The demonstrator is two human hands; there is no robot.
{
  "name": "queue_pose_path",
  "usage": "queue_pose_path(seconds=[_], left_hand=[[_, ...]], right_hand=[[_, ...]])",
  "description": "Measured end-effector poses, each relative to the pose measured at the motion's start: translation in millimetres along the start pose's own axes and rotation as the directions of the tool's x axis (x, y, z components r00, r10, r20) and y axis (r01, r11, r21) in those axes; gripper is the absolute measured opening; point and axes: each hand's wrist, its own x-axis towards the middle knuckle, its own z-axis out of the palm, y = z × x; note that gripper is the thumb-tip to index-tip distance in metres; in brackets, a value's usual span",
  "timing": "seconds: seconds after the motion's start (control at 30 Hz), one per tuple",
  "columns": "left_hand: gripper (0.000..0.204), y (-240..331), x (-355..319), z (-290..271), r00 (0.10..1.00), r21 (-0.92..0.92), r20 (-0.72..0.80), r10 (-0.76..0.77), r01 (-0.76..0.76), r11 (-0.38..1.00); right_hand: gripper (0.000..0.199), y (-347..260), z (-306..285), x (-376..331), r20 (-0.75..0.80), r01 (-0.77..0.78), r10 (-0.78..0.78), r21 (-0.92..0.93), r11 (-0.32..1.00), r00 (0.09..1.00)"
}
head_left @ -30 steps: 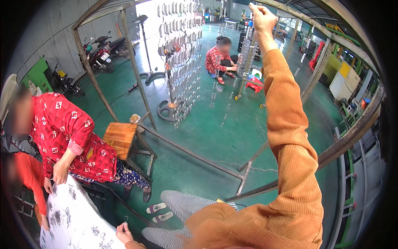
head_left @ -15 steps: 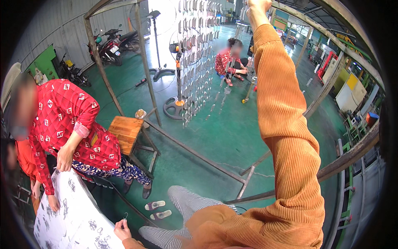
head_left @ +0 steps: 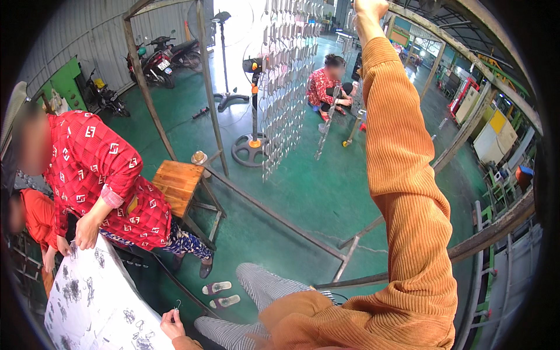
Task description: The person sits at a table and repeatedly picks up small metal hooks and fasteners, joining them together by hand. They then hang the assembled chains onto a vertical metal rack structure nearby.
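My right hand [head_left: 371, 8] is raised at the top edge, closed, next to the upper bar of a metal frame [head_left: 408, 14]. What its fingers hold is hidden. Long strands of small metal pieces [head_left: 291, 76] hang to its left, and a separate strand [head_left: 328, 125] hangs nearer the hand. Low in view, my left hand [head_left: 171, 324] pinches a small wire hook [head_left: 178, 304] beside a white table cover [head_left: 99, 291] with dark wire pieces scattered on it. A co-worker in a red patterned top [head_left: 96, 157] has both hands at the cover's far edge.
A wooden stool [head_left: 178, 178] stands beyond the co-worker, and a pair of slippers [head_left: 220, 294] lies on the green floor. Lower frame bars cross in front of my legs. Another person [head_left: 326, 87] squats behind the strands near a fan stand [head_left: 255, 116]. Motorbikes [head_left: 157, 64] are parked by the wall.
The loose strands near my right hand have swung together and to the right. The co-worker's lower hand has moved up along the cover's edge. My hands stay nearly where they were.
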Motion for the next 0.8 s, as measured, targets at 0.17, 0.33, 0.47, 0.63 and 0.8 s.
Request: queue_pose_path(seconds=[0.17,0.33,0.47,0.63,0.8], left_hand=[[0.007,-1,2,5,1.0,-0.006,-0.001,0.015,-0.015,1.0],[0.008,-19,-2,11,0.998,-0.005,-0.013,0.058,-0.058,0.998],[0.008,-25,-7,7,1.0,-0.012,0.006,0.018,-0.018,1.0],[0.008,-26,-6,2,0.999,-0.035,-0.006,0.037,-0.037,0.999],[0.007,-10,1,-10,1.0,0.002,0.027,0.016,-0.016,1.0]], right_hand=[[0.013,9,-3,6,-0.06,0.124,-0.139,-0.207,0.971,0.989],[0.015,0,-2,-4,-0.079,0.179,-0.232,-0.419,0.89,0.969],[0.018,-8,-2,-13,-0.063,0.187,-0.241,-0.458,0.869,0.968],[0.021,-5,-1,5,-0.038,0.204,-0.28,-0.593,0.779,0.959],[0.02,-2,-12,14,0.089,0.337,-0.339,-0.489,0.804,0.937]])
